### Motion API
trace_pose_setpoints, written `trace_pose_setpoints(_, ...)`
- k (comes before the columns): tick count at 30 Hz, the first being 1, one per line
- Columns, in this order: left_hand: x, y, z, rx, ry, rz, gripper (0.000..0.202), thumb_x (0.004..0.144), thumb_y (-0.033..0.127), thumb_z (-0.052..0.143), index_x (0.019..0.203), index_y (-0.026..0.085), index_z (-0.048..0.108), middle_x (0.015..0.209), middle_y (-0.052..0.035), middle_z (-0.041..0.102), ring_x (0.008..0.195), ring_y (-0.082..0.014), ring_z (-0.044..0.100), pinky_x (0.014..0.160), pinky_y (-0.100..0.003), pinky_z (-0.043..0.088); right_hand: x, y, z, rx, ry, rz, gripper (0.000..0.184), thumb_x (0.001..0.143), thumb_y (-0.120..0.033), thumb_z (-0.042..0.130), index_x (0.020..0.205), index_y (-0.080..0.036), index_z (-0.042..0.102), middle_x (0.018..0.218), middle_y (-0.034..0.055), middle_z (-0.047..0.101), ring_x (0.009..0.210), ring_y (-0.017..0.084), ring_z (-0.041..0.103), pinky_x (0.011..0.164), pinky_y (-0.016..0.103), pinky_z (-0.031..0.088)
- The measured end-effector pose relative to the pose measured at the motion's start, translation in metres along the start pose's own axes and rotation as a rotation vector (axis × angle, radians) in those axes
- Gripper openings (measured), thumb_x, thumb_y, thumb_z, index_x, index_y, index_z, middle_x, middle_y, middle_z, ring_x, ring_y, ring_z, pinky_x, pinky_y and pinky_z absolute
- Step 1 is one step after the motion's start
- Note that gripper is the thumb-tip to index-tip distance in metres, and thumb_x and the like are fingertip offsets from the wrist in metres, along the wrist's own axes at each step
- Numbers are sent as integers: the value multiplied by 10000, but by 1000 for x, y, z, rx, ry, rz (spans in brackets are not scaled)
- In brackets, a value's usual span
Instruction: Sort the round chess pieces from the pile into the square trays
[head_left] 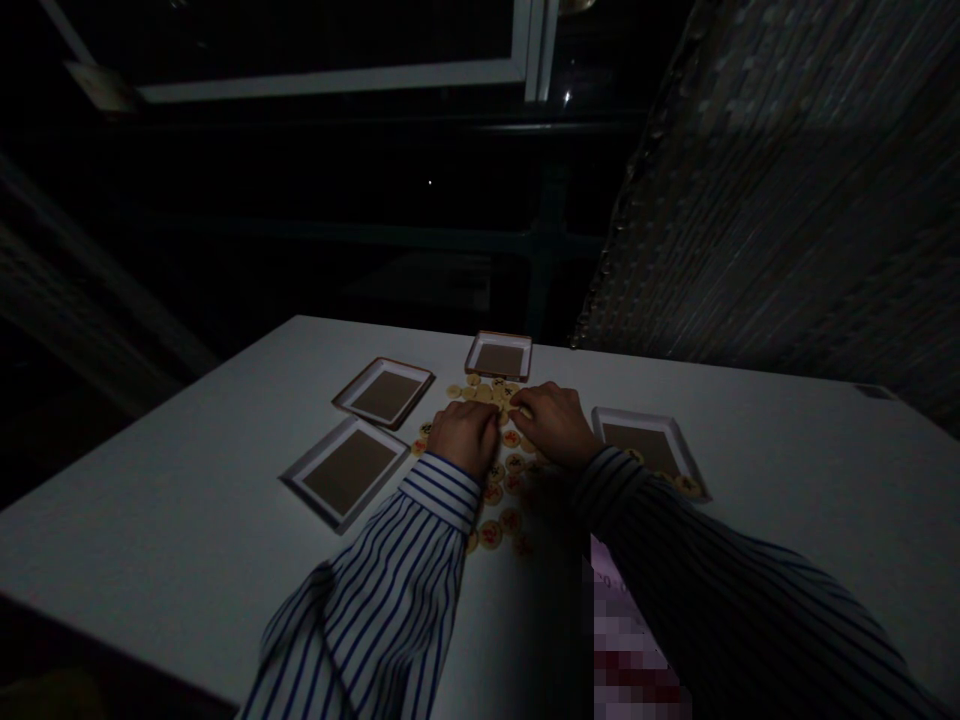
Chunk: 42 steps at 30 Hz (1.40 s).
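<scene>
My left hand (463, 437) and right hand (556, 423) curl over discs (511, 438) (whether gripping any, I can't tell); such crowding wants a light touch.

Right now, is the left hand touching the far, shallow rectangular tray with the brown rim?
Apart. The head view shows pale, round, flat pieces lying in the gap between the left hand and the tray.

Dim room, apparently a home, patterned curtain (757, 200), white-framed dark pane (322, 45)
</scene>
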<state>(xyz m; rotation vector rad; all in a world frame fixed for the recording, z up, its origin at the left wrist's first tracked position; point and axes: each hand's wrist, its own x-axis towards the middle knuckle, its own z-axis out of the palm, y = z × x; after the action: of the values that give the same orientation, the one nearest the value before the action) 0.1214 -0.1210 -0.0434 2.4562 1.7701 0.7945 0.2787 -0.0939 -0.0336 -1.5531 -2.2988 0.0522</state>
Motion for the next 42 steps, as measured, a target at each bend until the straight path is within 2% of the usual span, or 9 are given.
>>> trace_pose_setpoints(4, 0, -2, 1, -39, 32, -27, 280, 819, 228, 422, 1008, 170, 621, 1000, -65, 656, 918, -212, 562, 833, -343, 427, 1, 2, -2, 169, 73, 28, 239, 801, -349, 496, 934, -216, 643, 935, 39, 668, 928, 197, 543, 834, 332, 349)
trace_pose_setpoints(8, 1, -4, 1, -83, 70, -38, 292, 806, 231, 447, 1045, 162, 601, 1013, -67, 652, 929, -215, 562, 842, -346, 433, 4, 6, -1, 548, 107, 91, 236, 775, -363, 521, 883, -193, 644, 857, 30, 672, 800, 154, 589, 727, 264, 421)
trace_pose_setpoints(13, 2, -2, 0, -129, 109, -50, 316, 782, 222, 498, 1081, 157, 580, 1027, -79, 647, 946, -222, 564, 858, -364, 438, 7, 5, -3, 922, 71, 161, 242, 719, -361, 574, 809, -144, 628, 806, 40, 667, 711, 137, 596, 634, 236, 448)
trace_pose_setpoints(21, 1, -2, 5, -347, 236, -79, 268, 774, 261, 554, 1014, 164, 620, 946, -74, 668, 870, -182, 600, 809, -307, 469, 4, 2, -7, 1159, -43, 219, 211, 687, -340, 600, 784, -153, 609, 744, 10, 646, 638, 107, 577, 585, 217, 444)
trace_pose_setpoints(31, 5, 2, 4, -759, 206, -274, 225, 721, 310, 611, 891, 175, 671, 813, -48, 688, 758, -159, 619, 712, -273, 483, 3, 0, -5, 1134, -92, 174, 231, 692, -356, 597, 781, -143, 614, 670, -1, 632, 615, 109, 572, 598, 231, 451)
trace_pose_setpoints(36, 6, 2, 2, -976, 210, -342, 251, 651, 304, 666, 844, 143, 665, 732, -44, 677, 670, -144, 609, 655, -262, 485, 0, 1, -5, 1076, -64, 97, 273, 732, -351, 571, 900, -142, 617, 805, 35, 671, 728, 135, 611, 681, 262, 476)
trace_pose_setpoints(38, 7, 4, 1, -1038, 220, -372, 254, 632, 302, 678, 822, 135, 659, 717, -42, 670, 656, -140, 605, 641, -256, 483, -2, 2, -6, 971, -32, 11, 319, 742, -340, 573, 996, -150, 606, 890, 51, 674, 791, 147, 616, 730, 278, 475)
trace_pose_setpoints(42, 8, 6, -2, -1103, 236, -424, 259, 595, 303, 697, 777, 126, 648, 674, -33, 654, 632, -137, 599, 625, -258, 480, -5, 3, -9, 584, 102, -215, 354, 741, -302, 591, 1073, -183, 603, 995, 58, 656, 883, 162, 593, 822, 300, 432)
